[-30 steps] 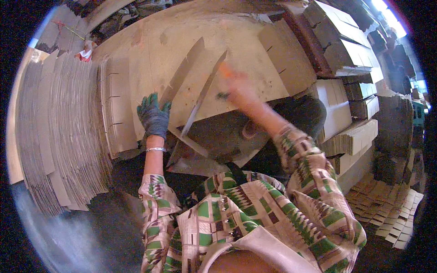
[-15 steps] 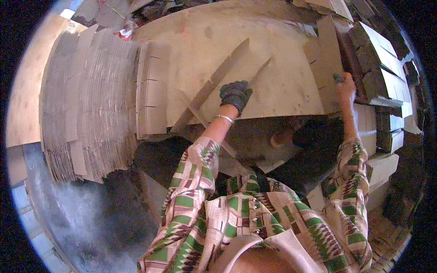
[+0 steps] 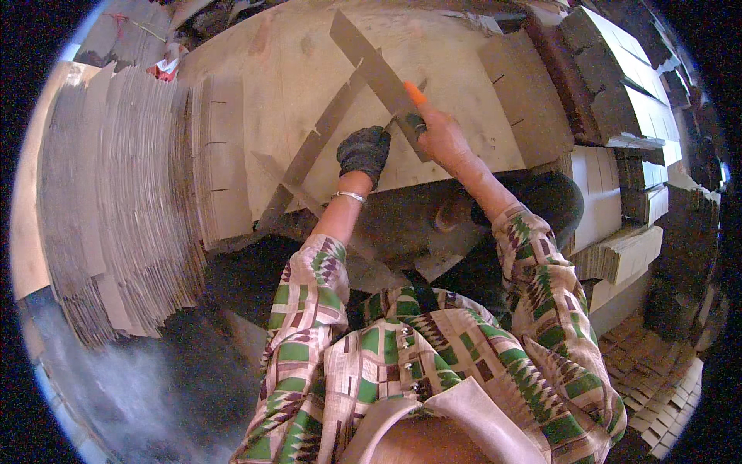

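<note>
In a dark glove, my left hand (image 3: 363, 157) is closed around a narrow cardboard strip seen nearly edge-on, its tip showing beside the fingers. My right hand (image 3: 442, 141), with an orange cover on one finger, grips a long slotted cardboard strip (image 3: 369, 63) that slants up and to the left above the board. Behind my left hand, another slotted strip (image 3: 313, 145) runs diagonally, crossed near its lower end by a thinner piece (image 3: 270, 172). A pale wooden board (image 3: 464, 85) lies under both hands.
A thick row of cardboard sheets (image 3: 127, 201) stands at the left, beside slotted pieces (image 3: 224, 147). Wide slotted cardboard (image 3: 525, 93) lies at the board's right. Further right are stacked cardboard bundles (image 3: 618, 69) and lower stacks (image 3: 622, 255).
My right hand has come from the cardboard at the right to the middle, now holding a strip. My left hand has shifted slightly left, still closed. The view has shifted a little.
</note>
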A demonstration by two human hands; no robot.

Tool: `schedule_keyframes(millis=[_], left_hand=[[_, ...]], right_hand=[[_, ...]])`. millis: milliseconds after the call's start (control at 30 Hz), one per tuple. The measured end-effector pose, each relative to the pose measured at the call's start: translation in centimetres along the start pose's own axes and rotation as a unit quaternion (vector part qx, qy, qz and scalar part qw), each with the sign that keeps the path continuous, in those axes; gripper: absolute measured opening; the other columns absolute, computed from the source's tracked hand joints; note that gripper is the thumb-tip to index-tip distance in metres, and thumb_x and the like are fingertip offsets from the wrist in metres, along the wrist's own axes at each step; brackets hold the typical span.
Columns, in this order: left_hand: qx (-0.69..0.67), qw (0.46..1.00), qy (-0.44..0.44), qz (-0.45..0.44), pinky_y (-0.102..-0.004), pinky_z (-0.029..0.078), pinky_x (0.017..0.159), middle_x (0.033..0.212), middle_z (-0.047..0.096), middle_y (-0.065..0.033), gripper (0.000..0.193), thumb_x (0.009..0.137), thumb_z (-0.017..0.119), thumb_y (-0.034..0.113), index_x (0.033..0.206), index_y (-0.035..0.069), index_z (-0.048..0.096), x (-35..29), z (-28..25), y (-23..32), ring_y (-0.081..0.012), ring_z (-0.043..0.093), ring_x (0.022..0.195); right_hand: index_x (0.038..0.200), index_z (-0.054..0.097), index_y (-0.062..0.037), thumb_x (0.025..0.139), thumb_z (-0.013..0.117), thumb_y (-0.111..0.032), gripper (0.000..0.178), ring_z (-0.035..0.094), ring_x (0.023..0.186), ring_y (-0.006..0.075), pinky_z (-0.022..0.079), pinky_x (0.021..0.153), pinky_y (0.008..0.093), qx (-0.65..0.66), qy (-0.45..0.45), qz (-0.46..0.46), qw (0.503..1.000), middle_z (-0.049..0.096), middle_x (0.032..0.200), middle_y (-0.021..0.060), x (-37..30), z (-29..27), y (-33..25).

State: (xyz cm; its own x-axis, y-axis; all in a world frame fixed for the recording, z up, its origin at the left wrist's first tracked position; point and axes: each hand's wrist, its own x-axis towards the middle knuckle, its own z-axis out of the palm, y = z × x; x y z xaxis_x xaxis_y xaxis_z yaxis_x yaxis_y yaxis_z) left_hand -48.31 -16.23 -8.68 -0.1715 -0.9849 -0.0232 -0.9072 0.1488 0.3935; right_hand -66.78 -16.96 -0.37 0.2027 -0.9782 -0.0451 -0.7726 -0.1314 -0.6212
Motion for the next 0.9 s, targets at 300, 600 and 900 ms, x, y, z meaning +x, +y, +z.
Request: schedule_keyframes(millis=[300, 600, 900], left_hand=[[-0.038, 0.996, -0.071, -0.049, -0.0504, 0.053, 0.087, 0.106, 0.071, -0.0186, 0.039, 0.096, 0.047, 0.04, 0.102, 0.013, 0.075, -0.3, -1.0, 0.7, -0.0378, 0.068, 0.1], [0.074, 0.974, 0.162, -0.139, -0.0515, 0.045, 0.102, 0.123, 0.069, -0.0153, 0.051, 0.092, 0.058, 0.047, 0.131, 0.015, 0.063, 2.6, -5.7, -4.0, -0.0369, 0.064, 0.115], [0.056, 0.983, -0.023, -0.175, -0.0503, 0.055, 0.083, 0.107, 0.071, -0.0178, 0.036, 0.095, 0.049, 0.039, 0.102, 0.013, 0.074, 4.3, -3.6, -7.1, -0.0395, 0.069, 0.099]], right_hand=[[0.156, 0.03, -0.0316, 0.089, 0.063, -0.012, 0.077, 0.068, 0.085, 0.0433, 0.052, 0.073, 0.0533, -0.056, -0.011, -0.032, 0.998, 0.07, 0.089, 0.0239, -0.6, 1.1, 0.2], [0.158, 0.027, -0.0369, 0.073, 0.052, 0.007, 0.099, 0.067, 0.079, 0.0438, 0.052, 0.073, 0.0508, 0.028, -0.05, 0.016, 0.998, 0.067, 0.088, 0.0244, -1.7, 0.7, 0.2], [0.157, 0.026, -0.0375, 0.082, 0.056, 0.0, 0.09, 0.068, 0.083, 0.0425, 0.053, 0.072, 0.0519, -0.131, -0.112, -0.014, 0.985, 0.069, 0.091, 0.0239, 0.0, 1.9, -0.5]])
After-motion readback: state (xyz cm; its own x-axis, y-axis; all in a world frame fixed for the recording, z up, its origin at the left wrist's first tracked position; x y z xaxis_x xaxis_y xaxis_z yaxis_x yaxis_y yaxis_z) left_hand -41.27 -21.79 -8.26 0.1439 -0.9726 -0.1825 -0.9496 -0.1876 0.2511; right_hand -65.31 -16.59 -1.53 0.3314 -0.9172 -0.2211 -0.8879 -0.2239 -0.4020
